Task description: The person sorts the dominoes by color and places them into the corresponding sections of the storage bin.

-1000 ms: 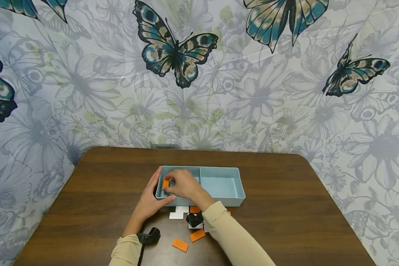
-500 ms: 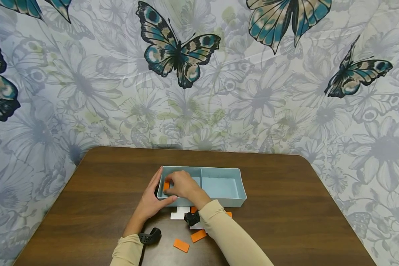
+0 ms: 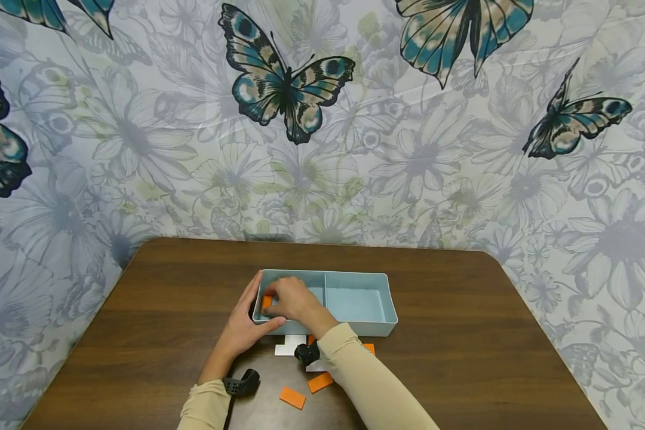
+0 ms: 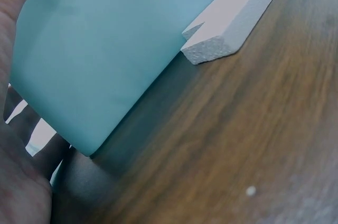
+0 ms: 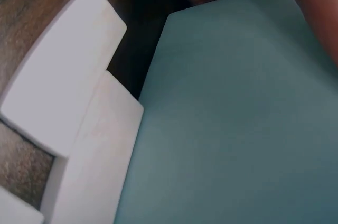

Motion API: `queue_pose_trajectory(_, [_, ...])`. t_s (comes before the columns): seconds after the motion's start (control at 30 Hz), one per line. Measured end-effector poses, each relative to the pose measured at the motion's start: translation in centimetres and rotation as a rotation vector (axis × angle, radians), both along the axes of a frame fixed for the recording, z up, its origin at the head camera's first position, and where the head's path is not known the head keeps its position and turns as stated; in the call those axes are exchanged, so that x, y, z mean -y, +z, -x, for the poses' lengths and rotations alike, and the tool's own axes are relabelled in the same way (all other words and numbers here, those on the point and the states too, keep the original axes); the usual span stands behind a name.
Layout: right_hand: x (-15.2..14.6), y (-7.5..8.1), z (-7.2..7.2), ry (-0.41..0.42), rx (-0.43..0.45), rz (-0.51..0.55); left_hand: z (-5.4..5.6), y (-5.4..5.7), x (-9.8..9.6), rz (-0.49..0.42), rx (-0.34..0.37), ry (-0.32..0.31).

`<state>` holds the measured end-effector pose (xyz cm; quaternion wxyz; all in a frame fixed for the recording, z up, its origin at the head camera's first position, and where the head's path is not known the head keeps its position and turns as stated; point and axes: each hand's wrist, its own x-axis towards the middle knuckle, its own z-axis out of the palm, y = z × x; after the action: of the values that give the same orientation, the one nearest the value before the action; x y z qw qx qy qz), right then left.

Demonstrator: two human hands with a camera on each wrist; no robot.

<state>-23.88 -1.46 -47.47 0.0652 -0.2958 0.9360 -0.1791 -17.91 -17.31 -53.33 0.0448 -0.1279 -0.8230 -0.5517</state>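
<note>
Orange block [image 3: 267, 302], partly hidden, is pinched by the right hand [image 3: 295, 298] inside the blue divided tray's [image 3: 357, 328] left compartment in the head view; the left hand [image 3: 247, 322] rests spread against the tray's left corner. The right sleeve [image 3: 371, 373] overlaps loose blocks [image 3: 292, 398]. The left wrist view cuts off the left hand beside the tray. In the right wrist view, the tray's wall hides the pinch; white blocks [image 5: 66, 71] run out of frame.

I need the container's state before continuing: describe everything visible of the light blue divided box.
The light blue divided box is rectangular, open-topped and smooth, apparently plastic, with a divider making two compartments. It stands upright on the brown table. The left hand rests at its left end, thumb along the front wall. The right hand, pinching an orange block, partly hides the left compartment. A white block lies against or very near its front wall.
</note>
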Motion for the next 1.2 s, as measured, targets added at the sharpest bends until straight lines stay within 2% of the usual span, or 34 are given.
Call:
queue_pose_trajectory(0.77, [0.2, -0.2, 0.1, 0.021, -0.010, -0.003, -0.2, 0.0, 0.0, 0.013, -0.002, -0.006])
queue_pose_trajectory(1.0, [-0.1, 0.5, -0.3, 0.033, -0.024, -0.011, -0.2, -0.1, -0.1, 0.003, -0.006, -0.010])
queue_pose_trajectory(1.2, [-0.7, 1.2, -1.0, 0.038, -0.042, 0.033, -0.2, 0.0, 0.0, -0.004, -0.012, -0.010])
